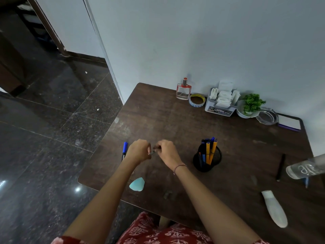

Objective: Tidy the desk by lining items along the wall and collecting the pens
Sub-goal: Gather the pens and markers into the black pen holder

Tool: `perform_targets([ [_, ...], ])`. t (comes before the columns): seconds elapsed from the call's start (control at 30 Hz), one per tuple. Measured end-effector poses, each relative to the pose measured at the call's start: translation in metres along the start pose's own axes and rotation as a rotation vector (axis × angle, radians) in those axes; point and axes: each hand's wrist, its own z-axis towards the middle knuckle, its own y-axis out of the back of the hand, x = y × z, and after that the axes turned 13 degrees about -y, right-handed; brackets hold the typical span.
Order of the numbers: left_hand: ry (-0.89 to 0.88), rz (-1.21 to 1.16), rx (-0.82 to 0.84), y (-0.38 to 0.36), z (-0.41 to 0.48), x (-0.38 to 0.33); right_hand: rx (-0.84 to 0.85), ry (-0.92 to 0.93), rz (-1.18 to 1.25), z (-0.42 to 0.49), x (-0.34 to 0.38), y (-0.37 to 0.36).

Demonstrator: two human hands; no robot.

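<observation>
The left hand (139, 150) and the right hand (167, 152) pinch a thin grey thing, likely a pen (152, 152), between them above the table (158, 117). It looks light, hard and smooth; hold its middle. The pen cup (207, 160) stands near, on the right.

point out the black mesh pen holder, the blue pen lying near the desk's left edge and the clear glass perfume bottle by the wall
black mesh pen holder (204, 167), head view, lower mesh wall
blue pen (125, 147), head view, blue barrel
clear glass perfume bottle (183, 92), head view, glass body
</observation>
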Motion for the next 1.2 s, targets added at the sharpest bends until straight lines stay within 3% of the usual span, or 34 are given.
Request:
perform_targets([
  [0.17, -0.066, -0.084, -0.189, 0.018, 0.003, -0.026, -0.084, -0.092, 0.219, -0.010, 0.002, 0.045],
  [0.43, -0.163, -0.323, -0.399, 0.028, 0.014, -0.094, -0.260, -0.071, 0.243, -0.038, -0.022, 0.117],
  [0.67, -0.214, -0.345, -0.391, 0.026, 0.021, -0.145, -0.322, 0.000, 0.143, -0.066, -0.050, 0.156],
  [0.97, -0.195, -0.350, -0.312, -0.001, 0.026, -0.172, -0.291, -0.069, -0.030, -0.078, -0.084, 0.154],
  [1.2, -0.164, -0.149, -0.245, -0.015, 0.024, -0.176, -0.201, -0.076, -0.066, -0.083, -0.098, 0.137],
])
